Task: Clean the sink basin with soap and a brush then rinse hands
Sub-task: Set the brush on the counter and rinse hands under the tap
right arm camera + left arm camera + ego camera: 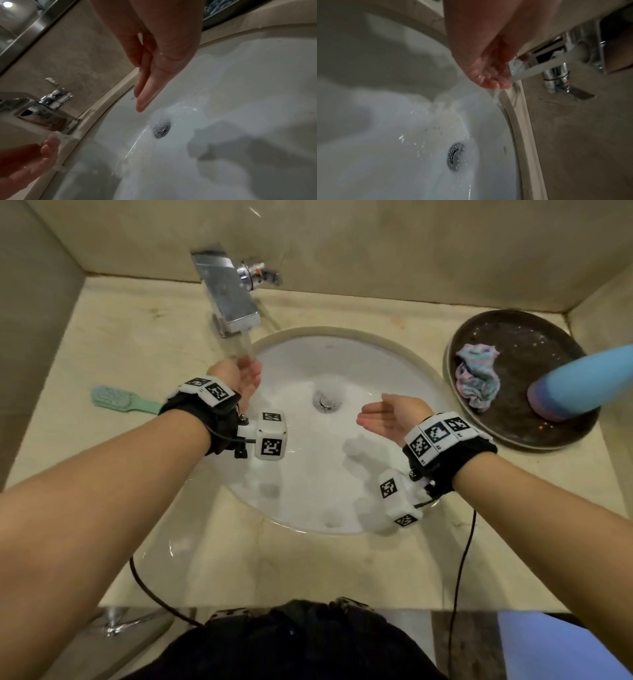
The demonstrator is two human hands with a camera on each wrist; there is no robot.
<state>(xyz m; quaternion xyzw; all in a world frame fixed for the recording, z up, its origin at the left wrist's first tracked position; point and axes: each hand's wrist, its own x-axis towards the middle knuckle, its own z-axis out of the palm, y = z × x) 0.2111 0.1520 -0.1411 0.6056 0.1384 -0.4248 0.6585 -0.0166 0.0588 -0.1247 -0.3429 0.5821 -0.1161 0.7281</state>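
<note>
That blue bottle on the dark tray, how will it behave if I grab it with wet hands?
The blue bottle looks tall on a narrow base, so it may tip easily. It looks smooth, so wet fingers may slip. Its weight cannot be told.

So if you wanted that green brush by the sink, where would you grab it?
Probably by the handle. The brush lies flat on the counter, handle pointing toward the basin, so the left hand could come from that side.

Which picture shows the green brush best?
The head view. There the green brush lies whole on the counter, left of the sink, beside the left hand's wrist; no hand touches it. The left wrist view shows at most a green speck at its top edge, and the right wrist view none.
</note>
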